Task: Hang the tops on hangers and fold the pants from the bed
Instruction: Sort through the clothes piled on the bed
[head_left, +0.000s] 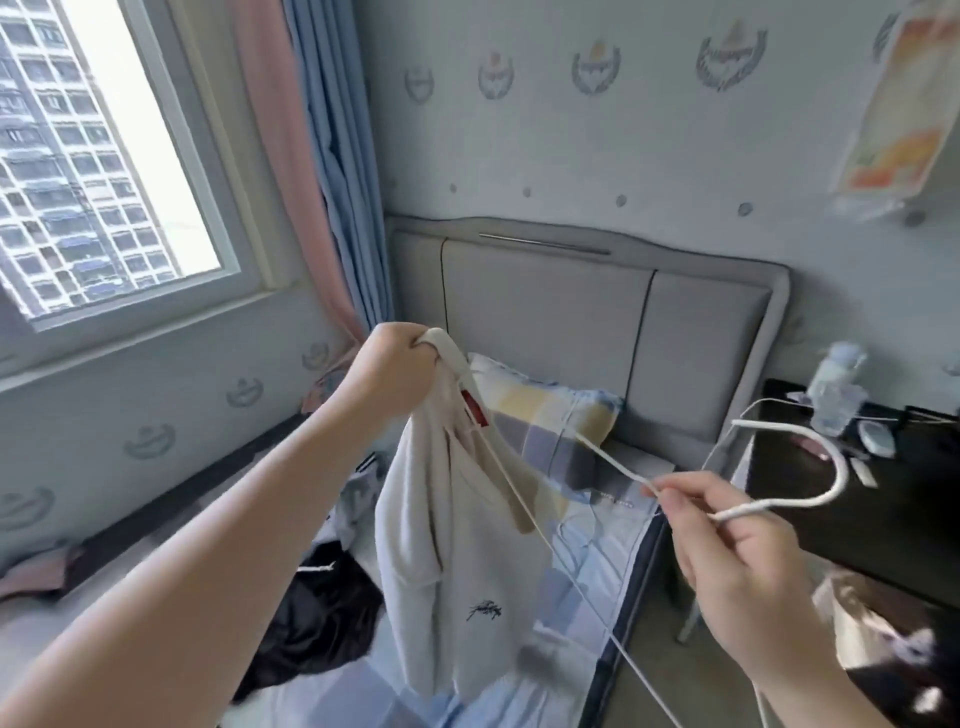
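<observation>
Cream top (447, 561) clenched in left hand (389, 364) fingers; right hand (743, 577) fingers pinch hanger (844, 470).

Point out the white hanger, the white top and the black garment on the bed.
white hanger (753, 511): head view, lower run of its hook.
white top (447, 571): head view, middle of its hanging body.
black garment (322, 618): head view, its crumpled middle.

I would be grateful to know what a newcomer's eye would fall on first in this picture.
The cream knit top with a red label hangs at centre, its neckline gripped by the left hand. Beside it, the right hand pinches a white wire hanger whose far corner meets the collar. Behind, a bright window fills the upper left.
</observation>
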